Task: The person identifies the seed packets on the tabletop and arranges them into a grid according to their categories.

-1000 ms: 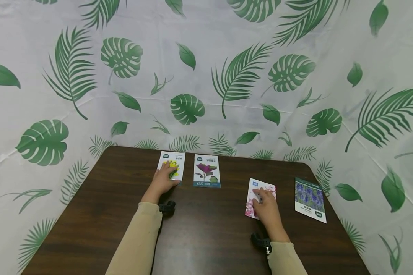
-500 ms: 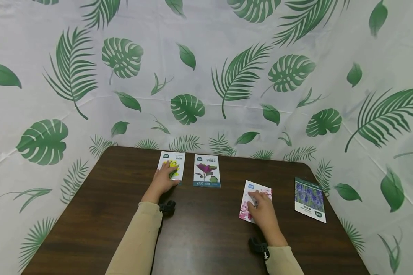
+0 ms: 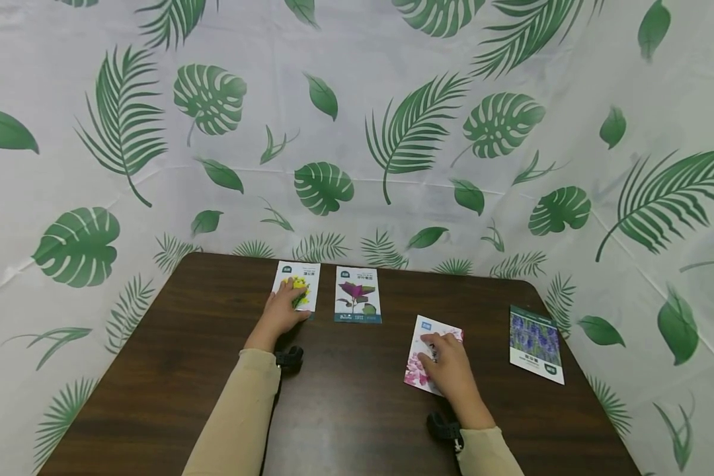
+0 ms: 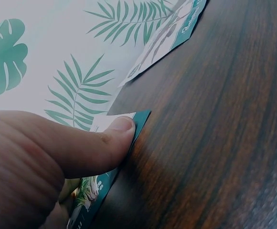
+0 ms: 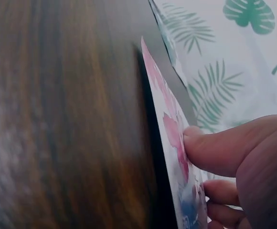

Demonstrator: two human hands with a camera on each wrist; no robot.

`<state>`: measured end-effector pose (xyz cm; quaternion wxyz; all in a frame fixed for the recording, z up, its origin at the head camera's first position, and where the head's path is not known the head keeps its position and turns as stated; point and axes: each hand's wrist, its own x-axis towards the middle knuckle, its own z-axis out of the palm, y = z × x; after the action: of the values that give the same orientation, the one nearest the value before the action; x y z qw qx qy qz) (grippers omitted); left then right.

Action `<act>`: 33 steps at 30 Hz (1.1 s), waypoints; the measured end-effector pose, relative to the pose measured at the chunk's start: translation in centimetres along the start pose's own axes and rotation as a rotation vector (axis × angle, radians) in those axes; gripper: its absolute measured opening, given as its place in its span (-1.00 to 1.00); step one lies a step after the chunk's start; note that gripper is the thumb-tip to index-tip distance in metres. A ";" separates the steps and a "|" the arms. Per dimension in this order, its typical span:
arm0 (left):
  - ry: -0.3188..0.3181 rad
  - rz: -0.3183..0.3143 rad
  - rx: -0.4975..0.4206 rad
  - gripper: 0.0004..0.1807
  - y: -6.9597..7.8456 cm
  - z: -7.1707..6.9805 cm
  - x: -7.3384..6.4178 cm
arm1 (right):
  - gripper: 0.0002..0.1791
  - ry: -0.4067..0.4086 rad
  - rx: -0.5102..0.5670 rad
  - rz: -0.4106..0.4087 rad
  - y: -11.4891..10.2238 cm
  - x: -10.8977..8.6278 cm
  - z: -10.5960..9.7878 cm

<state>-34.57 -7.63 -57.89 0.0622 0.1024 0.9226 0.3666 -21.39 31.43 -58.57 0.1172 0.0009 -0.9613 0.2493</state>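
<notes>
My left hand (image 3: 281,309) rests on a seed packet with yellow flowers (image 3: 305,270) near the table's far edge, fingers spread over it. In the left wrist view the thumb (image 4: 107,145) presses the packet by its teal border. My right hand (image 3: 450,371) lies over a seed packet with pink blossoms (image 3: 418,362) right of the middle, tilted on the table. The right wrist view shows the thumb (image 5: 215,148) and fingertips on its printed face, with a dark shadow along its near edge. Parts of both packets are hidden under the hands.
A packet with a purple flower (image 3: 357,294) lies just right of the yellow one. Near the right edge is a packet with violet-blue flowers (image 3: 535,344), slightly turned. A leaf-print cloth (image 3: 333,132) hangs behind the dark wooden table (image 3: 345,410).
My right hand has slid the pink-blossom packet left and a little towards me, away from the violet-blue one. The left hand has stayed where it was.
</notes>
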 end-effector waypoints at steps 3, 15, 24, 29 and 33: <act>0.001 0.001 -0.006 -0.21 0.0 -0.1 -0.1 | -0.54 -0.004 -0.016 -0.013 -0.2 -0.1 0.1; -0.003 -0.007 -0.020 -0.20 -0.3 -0.1 -0.2 | -0.44 -0.069 -0.019 0.004 -0.4 -0.1 0.1; -0.012 -0.001 -0.035 -0.20 0.1 0.0 -0.3 | -0.30 -0.142 0.013 -0.040 -0.6 -0.3 -0.2; -0.009 -0.003 -0.042 -0.21 0.1 -0.2 -0.2 | -0.31 -0.151 0.004 -0.066 -1.1 -0.4 0.1; 0.000 0.006 -0.017 -0.21 -0.1 0.0 0.2 | -0.34 -0.131 0.035 -0.088 -1.6 -0.8 0.3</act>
<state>-34.77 -7.70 -57.99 0.0621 0.1049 0.9192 0.3744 -20.62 29.88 -58.22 0.0651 0.0615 -0.9615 0.2600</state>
